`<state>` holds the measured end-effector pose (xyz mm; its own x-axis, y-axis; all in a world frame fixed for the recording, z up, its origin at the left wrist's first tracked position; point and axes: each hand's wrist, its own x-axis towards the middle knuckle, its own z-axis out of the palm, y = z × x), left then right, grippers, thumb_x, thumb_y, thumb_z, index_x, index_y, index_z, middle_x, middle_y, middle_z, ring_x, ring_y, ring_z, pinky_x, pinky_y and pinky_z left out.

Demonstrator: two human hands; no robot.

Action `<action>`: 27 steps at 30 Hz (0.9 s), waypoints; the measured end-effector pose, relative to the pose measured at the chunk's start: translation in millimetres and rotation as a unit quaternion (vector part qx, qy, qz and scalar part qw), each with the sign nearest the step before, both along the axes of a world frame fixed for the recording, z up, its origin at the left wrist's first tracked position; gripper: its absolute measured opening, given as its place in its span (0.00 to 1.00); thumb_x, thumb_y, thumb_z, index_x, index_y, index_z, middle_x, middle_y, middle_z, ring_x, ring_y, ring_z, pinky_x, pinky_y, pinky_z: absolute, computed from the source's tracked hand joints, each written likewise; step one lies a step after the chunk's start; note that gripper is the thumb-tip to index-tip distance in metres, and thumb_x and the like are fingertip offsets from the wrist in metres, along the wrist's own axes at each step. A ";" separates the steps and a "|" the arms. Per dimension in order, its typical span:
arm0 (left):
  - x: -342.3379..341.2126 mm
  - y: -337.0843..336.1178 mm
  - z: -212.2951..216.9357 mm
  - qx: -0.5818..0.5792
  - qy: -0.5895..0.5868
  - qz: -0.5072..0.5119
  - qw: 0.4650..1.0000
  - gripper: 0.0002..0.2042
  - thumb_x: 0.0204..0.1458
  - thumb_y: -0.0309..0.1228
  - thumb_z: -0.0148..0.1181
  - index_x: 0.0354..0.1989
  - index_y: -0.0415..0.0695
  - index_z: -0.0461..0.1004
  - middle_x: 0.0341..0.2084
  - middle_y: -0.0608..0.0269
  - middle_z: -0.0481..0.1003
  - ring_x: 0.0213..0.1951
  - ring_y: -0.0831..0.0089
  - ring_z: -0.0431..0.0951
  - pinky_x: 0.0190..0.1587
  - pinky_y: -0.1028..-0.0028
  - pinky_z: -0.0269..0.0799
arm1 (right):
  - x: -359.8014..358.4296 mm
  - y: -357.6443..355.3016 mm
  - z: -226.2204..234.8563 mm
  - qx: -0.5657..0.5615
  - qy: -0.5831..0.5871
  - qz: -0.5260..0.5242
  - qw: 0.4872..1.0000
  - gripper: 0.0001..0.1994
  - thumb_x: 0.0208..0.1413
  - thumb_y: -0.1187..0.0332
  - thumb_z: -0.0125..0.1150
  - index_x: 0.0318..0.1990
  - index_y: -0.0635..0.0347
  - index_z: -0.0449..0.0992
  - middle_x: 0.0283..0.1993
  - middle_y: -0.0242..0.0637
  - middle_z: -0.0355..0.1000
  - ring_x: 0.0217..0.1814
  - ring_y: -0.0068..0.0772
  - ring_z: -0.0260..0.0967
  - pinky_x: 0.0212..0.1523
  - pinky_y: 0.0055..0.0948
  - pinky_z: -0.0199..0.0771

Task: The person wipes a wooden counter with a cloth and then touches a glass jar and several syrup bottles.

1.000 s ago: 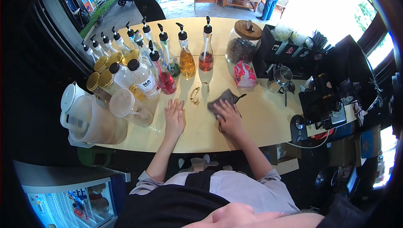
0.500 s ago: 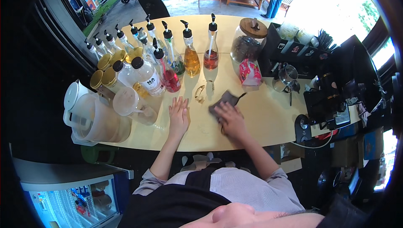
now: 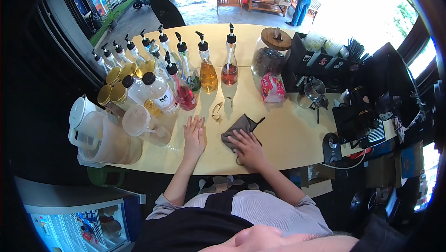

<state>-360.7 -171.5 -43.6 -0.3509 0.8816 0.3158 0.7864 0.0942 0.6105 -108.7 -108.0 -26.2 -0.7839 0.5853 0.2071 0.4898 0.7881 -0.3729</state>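
Note:
My right hand [image 3: 248, 150] lies on a grey cleaning cloth [image 3: 241, 129] on the pale wooden counter, fingers spread over its near part. The cloth is crumpled, with a dark trim and a thin strap end at its far right corner. My left hand [image 3: 194, 137] rests flat on the counter, fingers outstretched, holding nothing. Just beyond the hands is a wet brownish spill mark [image 3: 217, 112]. Closest to my left hand stand a pump bottle of red syrup [image 3: 186, 98] and a clear plastic tub [image 3: 147, 124].
Pump bottles, including an amber one [image 3: 209, 79], and gold-lidded jars [image 3: 113, 75] crowd the left. A white pitcher [image 3: 83, 112] stands near the left edge. Right are a wood-lidded jar [image 3: 272, 54], a pink packet [image 3: 272, 87], metal jugs [image 3: 314, 90] and a black coffee machine [image 3: 364, 108].
My right hand and the cloth have moved left and slightly nearer to me, and the cloth lies more spread out. My left hand stays flat on the counter. The whole view has tilted slightly.

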 end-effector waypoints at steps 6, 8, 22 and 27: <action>3.9 4.2 0.7 -0.004 0.020 0.009 1.000 0.22 0.69 0.37 0.36 0.67 0.48 0.67 0.69 0.50 0.60 0.73 0.45 0.50 0.71 0.42 0.42 | -15.3 82.5 -6.1 0.031 0.031 -0.119 0.992 0.27 0.62 0.59 0.54 0.69 0.40 0.64 0.74 0.35 0.58 0.77 0.42 0.51 0.75 0.51 0.45; 5.6 8.2 -0.9 -0.002 0.020 0.005 1.000 0.22 0.69 0.37 0.36 0.66 0.48 0.67 0.69 0.50 0.60 0.72 0.45 0.51 0.71 0.42 0.42 | -32.9 106.7 -13.4 0.049 0.026 -0.141 0.989 0.26 0.62 0.59 0.54 0.69 0.40 0.64 0.74 0.36 0.57 0.77 0.43 0.51 0.75 0.52 0.45; 4.8 1.1 -4.2 -0.010 0.042 0.010 0.999 0.22 0.68 0.37 0.36 0.66 0.47 0.67 0.68 0.50 0.61 0.72 0.47 0.51 0.71 0.43 0.42 | 14.2 10.1 -0.2 0.014 0.011 -0.044 0.999 0.28 0.60 0.60 0.57 0.69 0.40 0.63 0.74 0.33 0.57 0.78 0.41 0.49 0.76 0.50 0.43; 5.7 2.2 -4.1 -0.008 0.058 0.010 0.998 0.22 0.68 0.37 0.36 0.66 0.47 0.67 0.68 0.50 0.61 0.72 0.47 0.51 0.70 0.42 0.42 | -20.2 64.1 -11.9 0.047 0.036 -0.104 0.993 0.27 0.61 0.60 0.56 0.69 0.42 0.64 0.73 0.34 0.58 0.77 0.41 0.51 0.74 0.51 0.46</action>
